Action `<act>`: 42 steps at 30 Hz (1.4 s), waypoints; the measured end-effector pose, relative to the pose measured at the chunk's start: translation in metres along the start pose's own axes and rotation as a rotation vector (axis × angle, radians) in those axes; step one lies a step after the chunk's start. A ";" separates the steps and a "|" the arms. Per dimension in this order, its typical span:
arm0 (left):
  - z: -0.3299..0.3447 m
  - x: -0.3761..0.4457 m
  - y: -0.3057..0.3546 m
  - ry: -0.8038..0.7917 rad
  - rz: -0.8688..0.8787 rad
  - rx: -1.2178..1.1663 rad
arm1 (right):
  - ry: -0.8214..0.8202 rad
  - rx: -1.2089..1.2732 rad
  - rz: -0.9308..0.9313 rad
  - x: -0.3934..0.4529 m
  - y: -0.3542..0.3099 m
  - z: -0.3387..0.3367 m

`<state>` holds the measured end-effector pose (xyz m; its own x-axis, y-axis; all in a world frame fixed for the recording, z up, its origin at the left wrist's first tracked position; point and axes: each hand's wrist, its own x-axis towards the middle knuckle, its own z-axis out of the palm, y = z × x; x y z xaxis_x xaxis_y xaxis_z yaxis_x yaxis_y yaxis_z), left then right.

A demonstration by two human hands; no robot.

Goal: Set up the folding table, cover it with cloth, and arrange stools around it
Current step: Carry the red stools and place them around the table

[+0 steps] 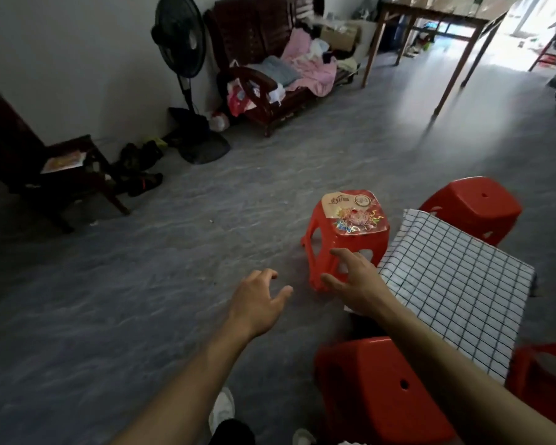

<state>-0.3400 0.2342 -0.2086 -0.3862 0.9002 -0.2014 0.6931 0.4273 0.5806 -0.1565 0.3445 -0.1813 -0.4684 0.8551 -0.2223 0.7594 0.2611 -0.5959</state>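
Note:
A low table under a white cloth with a dark grid (pixel 456 284) stands at the right. Red plastic stools surround it: one with a flowered sticker on its seat (pixel 347 226) at the table's left corner, a plain one (pixel 472 207) behind, another (pixel 379 387) at the near side, and part of one more (pixel 546 380) at the right edge. My right hand (pixel 353 277) hovers open just in front of the stickered stool, fingers spread, holding nothing. Left of it, my left hand (pixel 260 300) hangs open over bare floor.
A dark wooden chair (pixel 61 168) and shoes (pixel 142 168) stand at the left wall. A standing fan (pixel 180 49) and a wooden bench piled with clothes (pixel 280 69) line the back. A tall wooden table (pixel 443 24) stands at the far right. Grey floor (pixel 174 268) spreads between.

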 end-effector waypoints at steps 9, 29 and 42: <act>-0.076 0.129 -0.056 -0.062 0.140 -0.060 | 0.083 0.031 0.214 0.073 -0.065 0.027; -0.025 0.344 0.083 -0.496 0.622 0.203 | 0.462 0.379 0.672 0.175 0.027 -0.017; 0.099 0.389 0.243 -0.928 1.030 0.272 | 0.701 0.480 1.230 0.116 0.067 -0.011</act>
<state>-0.2616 0.6966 -0.2241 0.8192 0.4968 -0.2866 0.5502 -0.5393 0.6375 -0.1547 0.4665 -0.2384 0.7493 0.4969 -0.4377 0.2253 -0.8129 -0.5371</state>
